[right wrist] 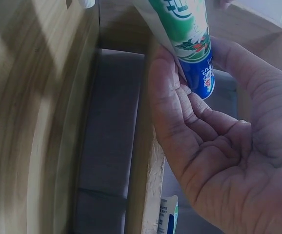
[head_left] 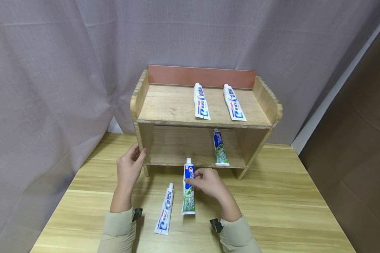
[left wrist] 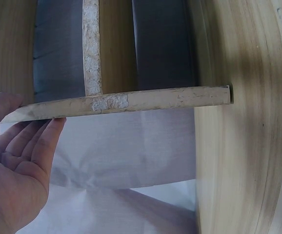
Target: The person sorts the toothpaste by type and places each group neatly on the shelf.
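My right hand (head_left: 209, 181) pinches a blue-and-green toothpaste tube (head_left: 189, 203) between thumb and fingers, cap toward the shelf, in front of the lower tier. In the right wrist view the same tube (right wrist: 182, 29) lies between the thumb and the fingers. With thumb and fingers on opposite faces, my left hand (head_left: 130, 167) holds the left side panel (left wrist: 155, 100) of a small wooden shelf (head_left: 171, 105). A white toothpaste tube (head_left: 164, 211) lies on the table between the forearms. Another blue-and-green tube (head_left: 221, 151) lies on the lower tier, toward the right.
Two white toothpaste tubes, one near the middle (head_left: 201, 102) and one farther right (head_left: 234, 103), lie on the top tier, caps toward the reddish back board (head_left: 202, 76). The shelf stands on a wood-grain table (head_left: 288, 211), with a grey curtain (head_left: 190, 31) behind.
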{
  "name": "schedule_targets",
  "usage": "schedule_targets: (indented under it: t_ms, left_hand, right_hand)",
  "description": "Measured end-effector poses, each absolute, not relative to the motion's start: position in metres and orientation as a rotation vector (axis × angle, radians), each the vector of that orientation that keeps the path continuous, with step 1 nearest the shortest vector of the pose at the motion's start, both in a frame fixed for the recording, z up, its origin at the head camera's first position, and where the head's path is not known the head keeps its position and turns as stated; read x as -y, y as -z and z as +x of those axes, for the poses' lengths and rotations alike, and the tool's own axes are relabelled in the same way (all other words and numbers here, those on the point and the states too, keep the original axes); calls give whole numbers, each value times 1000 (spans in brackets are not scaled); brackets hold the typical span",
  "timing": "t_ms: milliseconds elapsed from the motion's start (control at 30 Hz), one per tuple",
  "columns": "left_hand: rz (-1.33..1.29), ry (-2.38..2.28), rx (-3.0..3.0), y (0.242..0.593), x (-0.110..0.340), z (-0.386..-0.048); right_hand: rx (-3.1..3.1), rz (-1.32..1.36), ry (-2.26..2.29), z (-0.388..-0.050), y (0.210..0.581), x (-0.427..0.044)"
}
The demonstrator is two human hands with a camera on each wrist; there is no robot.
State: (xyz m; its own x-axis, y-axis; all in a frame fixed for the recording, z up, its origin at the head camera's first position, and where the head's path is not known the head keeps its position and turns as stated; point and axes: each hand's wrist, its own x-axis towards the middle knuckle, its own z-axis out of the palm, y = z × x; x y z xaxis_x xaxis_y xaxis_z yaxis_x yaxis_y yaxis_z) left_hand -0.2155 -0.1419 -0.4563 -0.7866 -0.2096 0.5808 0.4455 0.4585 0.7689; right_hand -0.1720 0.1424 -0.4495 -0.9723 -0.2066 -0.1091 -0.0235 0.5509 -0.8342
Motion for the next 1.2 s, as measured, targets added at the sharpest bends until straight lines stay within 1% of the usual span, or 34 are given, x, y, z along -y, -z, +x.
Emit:
schedule_targets:
  t_ms: [433,633,1200]
  left_hand:
    - [-196,1373,2082,458,142,-217]
    - [-200,1368,2081,458,142,-216]
    - [-207,1369,2072,457,142,-216]
  right_hand:
    - [-2600,-201,1379,-174,448,-143]
    - [-2607,-242,1395,-177,445,-143]
    - [-2636,-242,1385,-188,436,-145]
